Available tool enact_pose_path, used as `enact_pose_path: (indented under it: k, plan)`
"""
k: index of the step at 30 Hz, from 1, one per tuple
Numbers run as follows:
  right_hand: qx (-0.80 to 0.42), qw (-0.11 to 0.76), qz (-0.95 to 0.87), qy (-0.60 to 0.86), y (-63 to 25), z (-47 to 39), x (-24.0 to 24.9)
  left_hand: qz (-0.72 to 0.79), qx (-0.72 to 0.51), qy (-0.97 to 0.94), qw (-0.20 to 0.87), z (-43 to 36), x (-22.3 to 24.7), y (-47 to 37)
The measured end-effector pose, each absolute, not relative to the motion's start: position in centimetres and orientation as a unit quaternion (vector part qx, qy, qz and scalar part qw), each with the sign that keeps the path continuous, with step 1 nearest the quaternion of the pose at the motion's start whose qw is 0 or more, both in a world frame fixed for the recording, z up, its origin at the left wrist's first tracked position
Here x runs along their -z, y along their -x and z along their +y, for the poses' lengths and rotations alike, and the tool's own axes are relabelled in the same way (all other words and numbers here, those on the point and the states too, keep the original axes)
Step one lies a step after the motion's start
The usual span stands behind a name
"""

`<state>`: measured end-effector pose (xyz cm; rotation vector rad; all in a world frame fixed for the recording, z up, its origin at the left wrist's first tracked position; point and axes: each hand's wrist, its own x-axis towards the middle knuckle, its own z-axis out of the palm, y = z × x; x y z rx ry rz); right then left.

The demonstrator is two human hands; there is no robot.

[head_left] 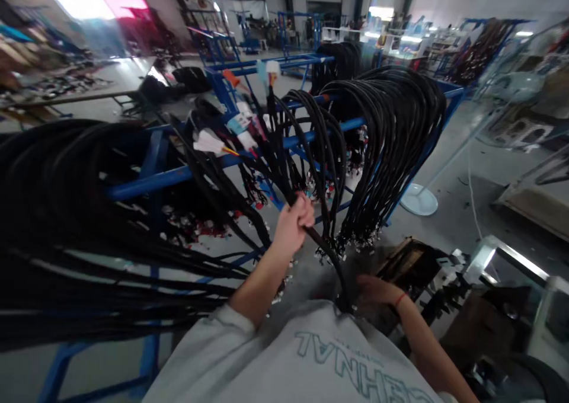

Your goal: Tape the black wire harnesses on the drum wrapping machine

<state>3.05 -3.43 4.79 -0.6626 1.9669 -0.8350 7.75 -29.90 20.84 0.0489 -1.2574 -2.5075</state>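
My left hand (294, 220) is closed in a fist around a bundle of black wire harnesses (326, 250). Above the fist, the black strands fan upward and end in white, light blue and orange connectors (240, 124). Below it, the bundle hangs toward my shirt front. Lower right is my right hand (377, 289), a red string on its wrist. It is beside the hanging lower part of the bundle, and its fingers are smeared and dark, so their grip does not show.
Blue metal racks (146, 184) stand ahead, with many black harnesses (395, 112) draped over their bars. More harnesses (53, 225) crowd the left side. At right are a round white stand base (418, 200), a metal frame (511, 261) and a brown carton (406, 266).
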Motion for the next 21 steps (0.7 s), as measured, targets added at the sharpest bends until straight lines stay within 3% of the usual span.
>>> enact_pose_path:
  k: [2, 5, 7, 9, 11, 13, 15, 18, 21]
  plan:
    - [0.42, 0.458, 0.731, 0.282, -1.3, -5.0, -8.3, -0.444, 0.884, -0.029, 0.147, -30.9, -21.9, -7.5]
    - [0.6, 0.433, 0.577, 0.346, 0.2, -7.3, -14.4, -0.563, 0.815, 0.061, -0.122, -29.3, -21.9, -8.4]
    - [0.655, 0.404, 0.473, 0.429, 0.3, -8.2, -17.7, -0.625, 0.712, 0.163, -0.275, -26.8, -21.1, -9.0]
    - [0.658, 0.362, 0.384, 0.537, -0.3, -8.3, -20.0, -0.682, 0.649, 0.211, -0.262, -24.5, -20.4, -9.3]
    - [0.689, 0.274, 0.358, 0.567, -1.5, -7.6, -21.5, -0.74, 0.626, 0.196, -0.146, -23.0, -20.2, -9.4]
    - [0.773, 0.149, 0.415, 0.456, -2.9, -6.6, -22.5, -0.769, 0.613, 0.176, -0.05, -21.8, -20.0, -9.0]
    - [0.836, 0.032, 0.48, 0.264, -4.0, -5.3, -23.2, -0.757, 0.625, 0.186, -0.038, -20.3, -19.8, -8.2]
    - [0.845, -0.053, 0.528, 0.071, -5.1, -2.6, -23.4, -0.635, 0.695, 0.245, -0.232, -16.8, -19.0, -6.4]
    - [0.857, -0.044, 0.504, 0.092, -6.0, 0.9, -23.1, -0.441, 0.692, 0.254, -0.512, -12.1, -18.0, -5.5]
